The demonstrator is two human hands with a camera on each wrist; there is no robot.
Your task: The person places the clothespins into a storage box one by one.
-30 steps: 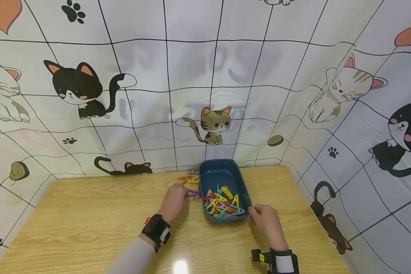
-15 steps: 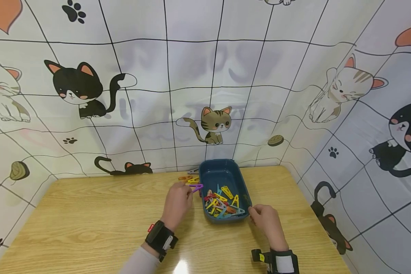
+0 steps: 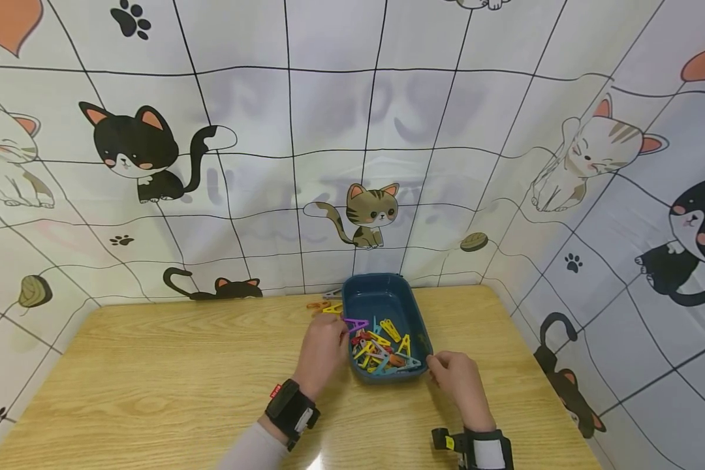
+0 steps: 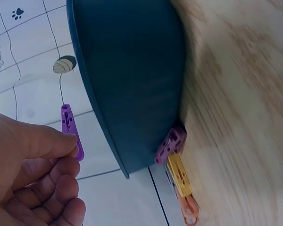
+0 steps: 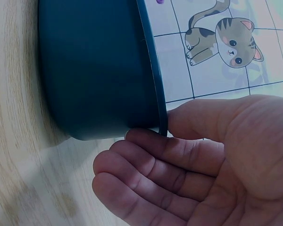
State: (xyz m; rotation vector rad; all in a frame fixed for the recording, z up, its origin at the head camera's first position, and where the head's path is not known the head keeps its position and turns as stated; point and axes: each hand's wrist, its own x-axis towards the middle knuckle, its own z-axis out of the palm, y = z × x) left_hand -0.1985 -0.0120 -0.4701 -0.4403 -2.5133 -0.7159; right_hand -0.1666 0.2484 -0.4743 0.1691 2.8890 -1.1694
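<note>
Between thumb and finger, my left hand (image 3: 324, 349) pinches a purple clothespin (image 4: 70, 127), held over the left rim of a dark blue plastic bin (image 3: 382, 287). My right hand (image 3: 457, 382) grips the bin's near right corner by its rim, thumb on one side and a finger on the other in the right wrist view. Inside the bin lie several clothespins (image 3: 382, 352) in yellow, red, blue and other colours, heaped toward the near end. On the table against the bin's left side, the left wrist view has a purple clothespin (image 4: 171, 145), a yellow clothespin (image 4: 179, 174) and an orange clothespin (image 4: 189, 209).
The bin stands on a light wooden table (image 3: 182, 372) near its back edge. Behind and to the right hangs a white curtain (image 3: 329, 130) printed with cats and grid lines. A grey clothespin (image 3: 332, 294) lies by the bin's far left side.
My left hand has lifted the purple clothespin from beside the bin and carried it right, over the bin's rim. The right hand keeps its grip on the corner.
</note>
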